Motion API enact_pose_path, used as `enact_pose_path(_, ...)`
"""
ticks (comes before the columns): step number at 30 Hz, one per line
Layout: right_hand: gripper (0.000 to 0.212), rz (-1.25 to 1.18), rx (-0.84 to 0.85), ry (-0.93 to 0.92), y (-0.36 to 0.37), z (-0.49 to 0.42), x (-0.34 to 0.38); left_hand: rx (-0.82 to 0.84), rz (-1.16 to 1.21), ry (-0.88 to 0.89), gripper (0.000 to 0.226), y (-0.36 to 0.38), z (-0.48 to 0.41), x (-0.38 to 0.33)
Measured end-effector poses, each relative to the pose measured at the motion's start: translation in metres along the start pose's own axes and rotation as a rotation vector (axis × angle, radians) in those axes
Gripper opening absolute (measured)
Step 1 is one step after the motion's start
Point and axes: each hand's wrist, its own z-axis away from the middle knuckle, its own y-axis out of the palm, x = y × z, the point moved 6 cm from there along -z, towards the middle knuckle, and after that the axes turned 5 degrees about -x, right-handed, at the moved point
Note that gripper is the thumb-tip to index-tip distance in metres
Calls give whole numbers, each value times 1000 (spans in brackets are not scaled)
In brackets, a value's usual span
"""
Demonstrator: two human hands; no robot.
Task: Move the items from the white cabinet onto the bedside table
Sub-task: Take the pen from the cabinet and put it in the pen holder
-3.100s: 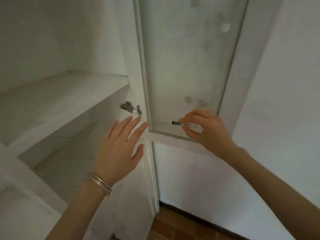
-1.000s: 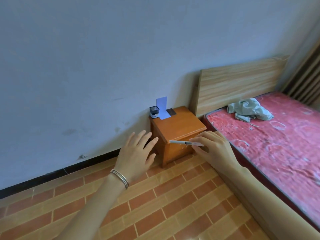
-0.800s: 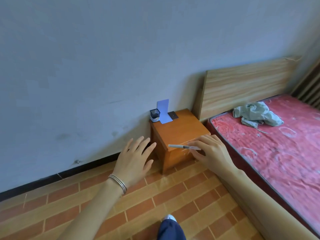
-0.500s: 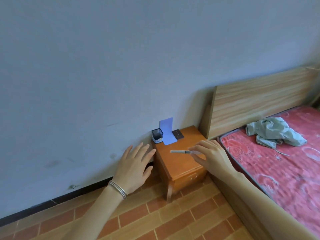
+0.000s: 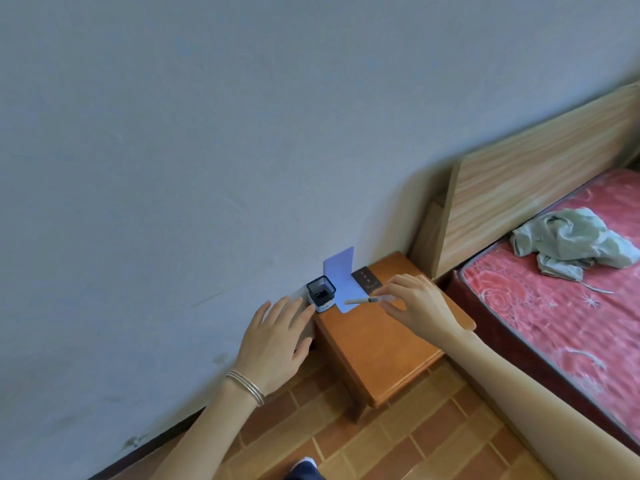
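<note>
Now right hand (image 5: 420, 304) pinches pen (image 5: 367, 300) above bedside table (image 5: 381, 344).

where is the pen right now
In the head view, the pen is pinched in the right hand over the back of the bedside table, its tip pointing left toward the black pen holder.

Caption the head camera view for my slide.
Right hand pinches a slim pale pen above the orange wooden bedside table, near a black mesh cup; left hand open.
</note>
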Motion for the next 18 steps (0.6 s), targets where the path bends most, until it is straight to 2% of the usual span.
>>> enact_pose_path(10, 8, -48, 0, 307, 144, -68, -60, 30, 143, 99, 48, 108, -70, 81)
enact_pose_path(18, 7, -86, 22, 378, 304, -81, -119, 76, 116, 47, 47, 232, -81, 127)
